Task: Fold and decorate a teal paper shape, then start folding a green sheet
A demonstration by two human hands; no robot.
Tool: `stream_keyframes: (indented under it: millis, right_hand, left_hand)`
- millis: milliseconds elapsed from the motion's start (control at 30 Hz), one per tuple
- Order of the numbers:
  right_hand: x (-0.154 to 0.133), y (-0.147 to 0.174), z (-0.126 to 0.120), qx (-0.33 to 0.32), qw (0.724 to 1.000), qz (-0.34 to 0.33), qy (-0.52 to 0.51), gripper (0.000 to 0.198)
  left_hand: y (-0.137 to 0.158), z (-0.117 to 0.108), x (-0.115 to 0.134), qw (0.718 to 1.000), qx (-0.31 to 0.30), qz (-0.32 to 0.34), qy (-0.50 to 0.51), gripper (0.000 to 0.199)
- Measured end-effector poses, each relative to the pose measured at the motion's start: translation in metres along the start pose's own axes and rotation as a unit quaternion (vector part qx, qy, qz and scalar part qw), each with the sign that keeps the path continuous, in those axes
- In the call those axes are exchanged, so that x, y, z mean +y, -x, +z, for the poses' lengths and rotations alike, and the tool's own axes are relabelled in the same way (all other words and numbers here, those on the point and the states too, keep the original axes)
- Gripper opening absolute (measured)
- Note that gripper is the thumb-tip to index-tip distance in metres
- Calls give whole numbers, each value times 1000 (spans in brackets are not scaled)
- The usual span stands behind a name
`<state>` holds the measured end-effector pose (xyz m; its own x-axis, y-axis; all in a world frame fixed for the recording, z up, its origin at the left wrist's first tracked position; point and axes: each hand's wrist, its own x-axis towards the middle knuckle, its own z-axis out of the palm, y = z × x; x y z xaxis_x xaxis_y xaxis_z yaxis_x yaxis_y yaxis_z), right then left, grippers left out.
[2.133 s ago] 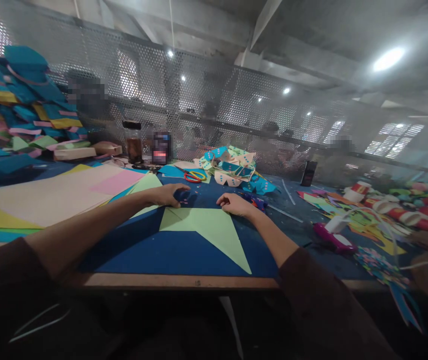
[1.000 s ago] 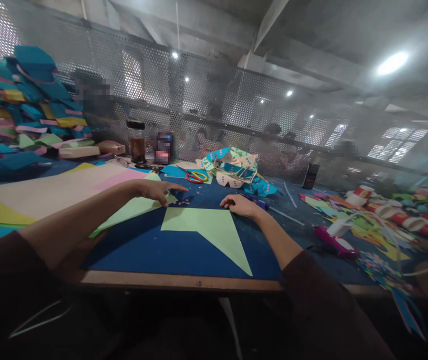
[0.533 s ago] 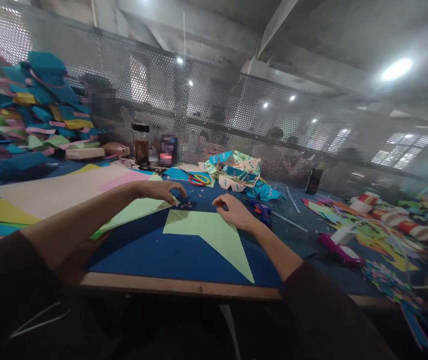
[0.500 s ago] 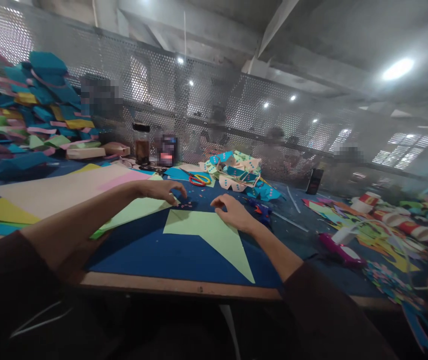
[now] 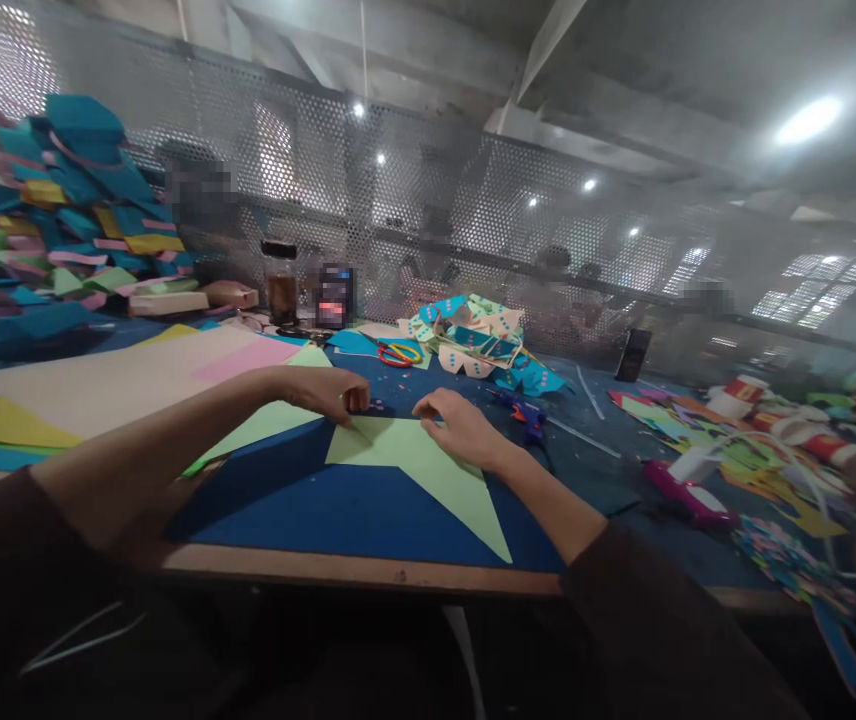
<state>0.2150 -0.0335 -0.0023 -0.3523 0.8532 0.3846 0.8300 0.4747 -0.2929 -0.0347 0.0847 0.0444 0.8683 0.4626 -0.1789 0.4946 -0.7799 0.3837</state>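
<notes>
A pale green sheet of paper point(image 5: 417, 462) with angled cut edges lies on the blue tabletop in front of me. At its far left corner my left hand point(image 5: 327, 390) has its fingers curled in, the thumb on the paper and the corner partly covered. My right hand point(image 5: 462, 428) lies on the far right part of the same sheet, thumb and bent fingers at its far edge. Both hands appear to grip the paper, though the fingertips are partly hidden. More green paper point(image 5: 263, 425) lies under my left forearm.
Large paper sheets point(image 5: 120, 375) lie left, below a tall paper pile point(image 5: 83, 200). Beyond my hands are scissors point(image 5: 399, 354), dotted paper pieces point(image 5: 473, 340), a glue gun point(image 5: 529, 418) and a jar point(image 5: 281, 285). A magenta device with a white cable point(image 5: 687, 495) sits right.
My left hand has come down and right onto the paper's far left corner, and its fingers have closed. My right hand has shifted slightly left along the far edge.
</notes>
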Motion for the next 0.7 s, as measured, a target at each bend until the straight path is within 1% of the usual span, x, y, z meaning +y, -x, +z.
stream_keyframes:
  millis: [100,167,367,533,700]
  right_hand:
    - [-1,0,0,-3,1000,-2,-1,18]
    - [2,0,0,2,1000,8,0,19]
    - [18,-1,0,37,997,74,5,16]
    - [24,-1,0,46,993,112,7,14]
    - [32,-3,-1,57,986,158,12,15]
  left_hand:
    - [-1,1,2,1000,8,3,1,34]
    - [-1,1,1,1000,13,3,7,34]
    - [-3,2,-2,997,35,-15,73,34]
    - [-5,4,-4,995,49,-23,89,28]
    - [-7,5,-8,993,47,-22,107,30]
